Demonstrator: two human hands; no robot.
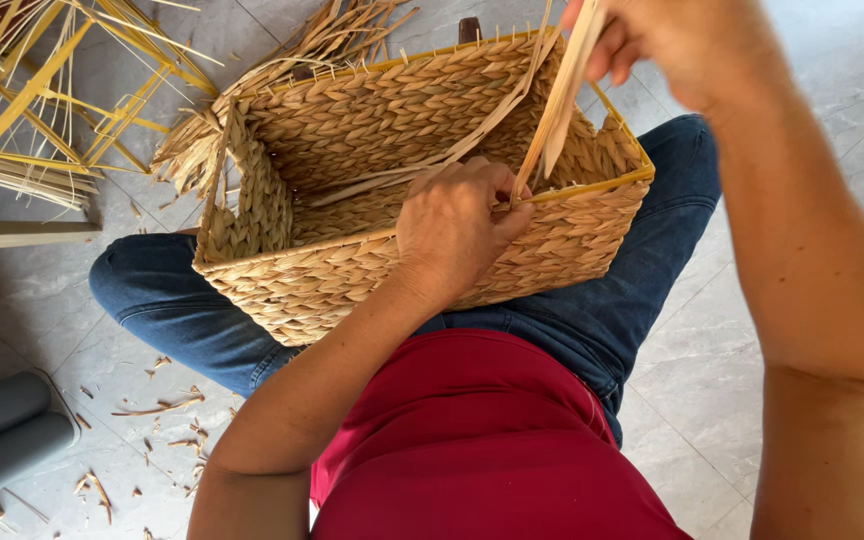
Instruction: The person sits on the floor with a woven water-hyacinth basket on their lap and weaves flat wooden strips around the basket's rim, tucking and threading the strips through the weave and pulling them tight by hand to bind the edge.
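1. Resting on the person's lap, a rectangular woven basket [352,270] with a yellow frame rim holds only loose, unwoven fibre strips along its inner walls.
2. The left hand [457,225] sits on the basket's near rim, fingers pinched shut on a flat fibre strip [557,110] right at the rim.
3. Above the basket's far right corner, the right hand [677,40] grips the same strip's upper end, fingers curled closed.
4. The right hand's fingertips are cut off by the picture's top edge.
5. Left of the basket, bare yellow frames [62,90] lie on the tiled floor [832,120].
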